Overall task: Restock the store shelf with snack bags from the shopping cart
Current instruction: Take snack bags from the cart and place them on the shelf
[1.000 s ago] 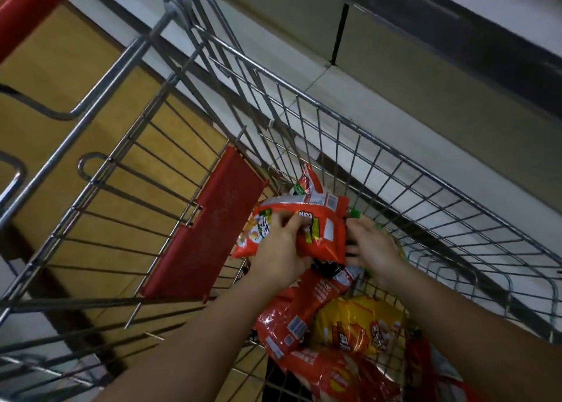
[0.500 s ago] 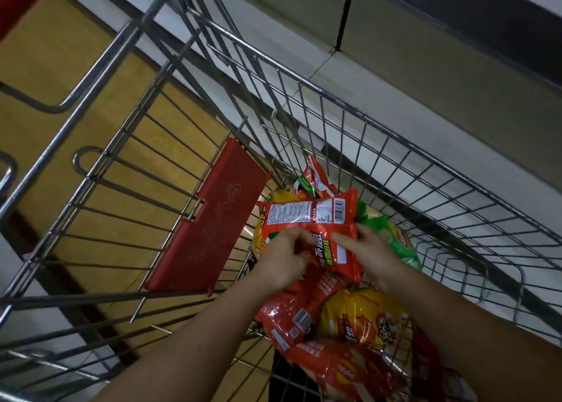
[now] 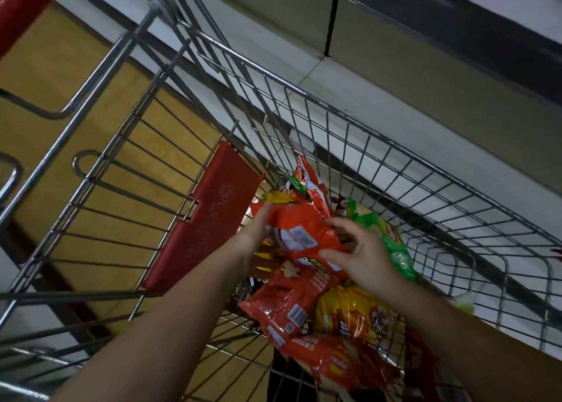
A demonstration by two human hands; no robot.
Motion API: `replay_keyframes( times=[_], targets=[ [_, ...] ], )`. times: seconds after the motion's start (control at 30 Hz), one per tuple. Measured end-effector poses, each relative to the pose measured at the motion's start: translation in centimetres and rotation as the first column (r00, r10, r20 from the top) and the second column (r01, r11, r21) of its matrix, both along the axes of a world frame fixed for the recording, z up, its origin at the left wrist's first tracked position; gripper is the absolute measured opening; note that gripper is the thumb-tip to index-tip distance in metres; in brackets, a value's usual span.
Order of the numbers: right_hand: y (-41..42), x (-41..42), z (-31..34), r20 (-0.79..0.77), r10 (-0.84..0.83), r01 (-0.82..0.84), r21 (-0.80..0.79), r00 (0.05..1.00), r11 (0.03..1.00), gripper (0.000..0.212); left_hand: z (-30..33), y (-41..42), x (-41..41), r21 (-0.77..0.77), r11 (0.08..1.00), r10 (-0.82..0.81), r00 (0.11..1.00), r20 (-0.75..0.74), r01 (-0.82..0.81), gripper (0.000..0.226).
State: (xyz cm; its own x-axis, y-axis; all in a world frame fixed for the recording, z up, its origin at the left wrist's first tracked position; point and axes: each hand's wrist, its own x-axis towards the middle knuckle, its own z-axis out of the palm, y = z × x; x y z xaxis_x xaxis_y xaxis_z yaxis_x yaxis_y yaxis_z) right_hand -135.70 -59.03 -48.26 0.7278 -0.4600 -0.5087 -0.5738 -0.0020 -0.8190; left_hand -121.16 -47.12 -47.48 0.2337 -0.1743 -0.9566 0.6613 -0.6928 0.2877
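near bags: red bag [image 3: 282, 313] with a barcode and yellow bag [image 3: 352, 316] lie flat on the cart floor under the forearms, by the near end of the shopping cart [image 3: 395, 155]; another red one sits below them at the frame bottom
left hand: left hand [image 3: 258, 231] is on the left end of the orange snack bag [image 3: 301, 237], fingers fairly straight and pressed along its edge, thumb hidden, more cradling than clamping
right hand: right hand [image 3: 362, 255] is spread wide, fingertips on the bag's right lower edge; cannot tell whether the thumb pinches or only touches
task bag place: mid-basket, lifted off the pile and held between both hands, closer to the red flap [image 3: 206, 216] side than to the right wall
key relation: the bag lies directly between the palms, long axis running upper-left to lower-right; the left hand sits at the far-left end, the right at the near-right end; both about equally close
facing: white label panel faces up; which end is the top seal is blurred, cannot tell
next move (guess): firmer two-hand grip, then lift clear of the right wall rim toward the shelf [image 3: 425, 76] beyond it
beyond: green bag [image 3: 392, 240] just right of the right hand against the wall; another red bag [image 3: 307, 185] stands tilted behind, toward the far corner
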Motion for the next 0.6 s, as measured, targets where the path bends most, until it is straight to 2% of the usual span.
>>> replay_keyframes(
  times=[0.07, 0.1, 0.17, 0.23, 0.27, 0.33, 0.37, 0.43, 0.47, 0.53, 0.6],
  targets=[
    [0.2, -0.6, 0.8, 0.004, 0.204, -0.194, -0.293, 0.979, 0.936, 0.049, 0.5, 0.2, 0.3, -0.011, 0.999, 0.048, 0.996, -0.080, -0.049, 0.073],
    [0.4, -0.9, 1.0, 0.034, 0.301, -0.251, -0.466, 0.953, 0.848, 0.051, 0.6, 0.4, 0.2, -0.016, 0.999, 0.050, 0.993, -0.105, -0.052, 0.073],
    [0.9, -1.8, 0.7, 0.079, 0.510, -0.319, -0.697, 0.856, 0.643, 0.066, 0.8, 0.6, -0.6, -0.037, 0.999, 0.032, 0.986, -0.164, -0.038, 0.066],
    [1.7, -2.8, 0.1, 0.044, 0.622, -0.343, -0.803, 0.782, 0.488, 0.080, 0.5, 0.8, -1.9, -0.058, 0.998, 0.014, 0.971, -0.239, -0.028, 0.068],
    [2.1, -3.2, -0.1, 0.024, 0.653, -0.363, -0.816, 0.757, 0.450, 0.082, 0.3, 1.1, -2.5, -0.058, 0.998, 0.012, 0.966, -0.259, -0.028, 0.070],
    [2.8, -4.3, -0.5, 0.000, 0.702, -0.413, -0.809, 0.712, 0.419, 0.074, 0.0, 1.8, -3.2, -0.043, 0.999, 0.004, 0.964, -0.266, -0.016, 0.071],
    [3.0, -5.0, -0.8, -0.010, 0.723, -0.433, -0.806, 0.691, 0.403, 0.061, -0.2, 2.2, -3.6, -0.050, 0.999, -0.006, 0.965, -0.261, -0.007, 0.071],
    [3.1, -6.4, -1.2, -0.028, 0.736, -0.508, -0.741, 0.676, 0.439, 0.043, -0.6, 3.0, -3.8, -0.059, 0.998, -0.030, 0.974, -0.225, 0.017, 0.072],
    [3.1, -7.0, -1.1, 0.003, 0.707, -0.535, -0.652, 0.707, 0.537, 0.045, -0.6, 3.3, -3.9, -0.066, 0.997, -0.043, 0.980, -0.195, 0.031, 0.066],
    [2.9, -7.5, 0.0, 0.054, 0.521, -0.455, -0.415, 0.852, 0.788, 0.058, -0.3, 3.7, -4.1, -0.095, 0.994, -0.066, 0.992, -0.105, 0.056, 0.046],
    [2.6, -7.4, 0.8, 0.038, 0.246, -0.229, -0.249, 0.968, 0.941, 0.054, 0.2, 3.8, -4.4, -0.155, 0.984, -0.098, 0.995, -0.035, 0.092, 0.044]
  ],
)
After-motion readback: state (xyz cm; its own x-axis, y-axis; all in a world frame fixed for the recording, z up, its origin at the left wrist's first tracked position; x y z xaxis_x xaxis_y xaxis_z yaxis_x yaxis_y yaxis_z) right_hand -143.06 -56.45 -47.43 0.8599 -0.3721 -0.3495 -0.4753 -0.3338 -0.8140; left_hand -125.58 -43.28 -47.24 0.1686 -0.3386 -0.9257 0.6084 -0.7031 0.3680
